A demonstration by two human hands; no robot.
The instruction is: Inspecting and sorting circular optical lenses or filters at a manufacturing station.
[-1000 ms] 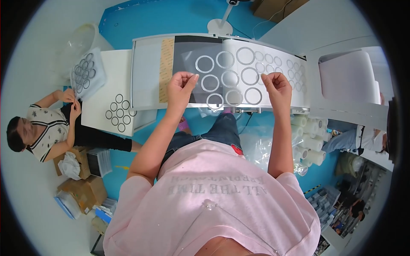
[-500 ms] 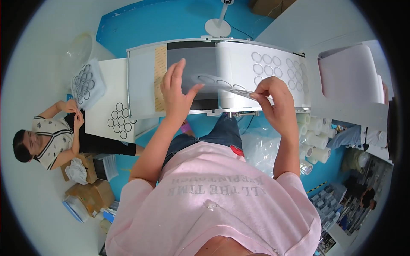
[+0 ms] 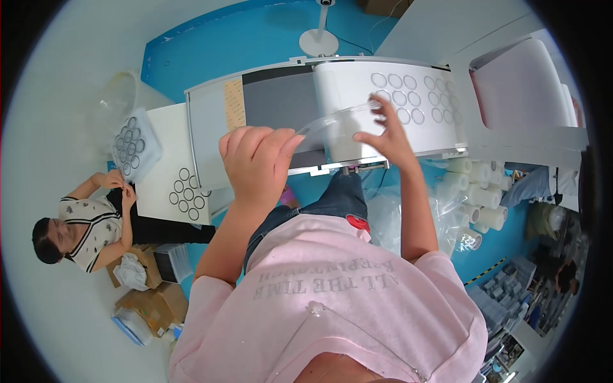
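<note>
My left hand is closed, thumb and fingers pinching the near left end of a thin clear plastic sheet. The sheet bows upward, raised above the conveyor's dark belt section and its white section. Beside the sheet's far right end is my right hand, its thumb and fingers spread apart; whether a fingertip touches the edge cannot be made out. To the right, on the white conveyor surface, lie rows of grey rings. No rings can be clearly made out on the raised sheet.
Left of the conveyor, a white side table bears black rings and a clear bag-like stack with rings. A co-worker sits there, hands together. Film rolls and clear plastic wrap lie right of my legs.
My left hand has gone from spread fingers to pinching the sheet's left end. My right hand has let go of the right end and opened. The sheet has turned, its right end higher.
</note>
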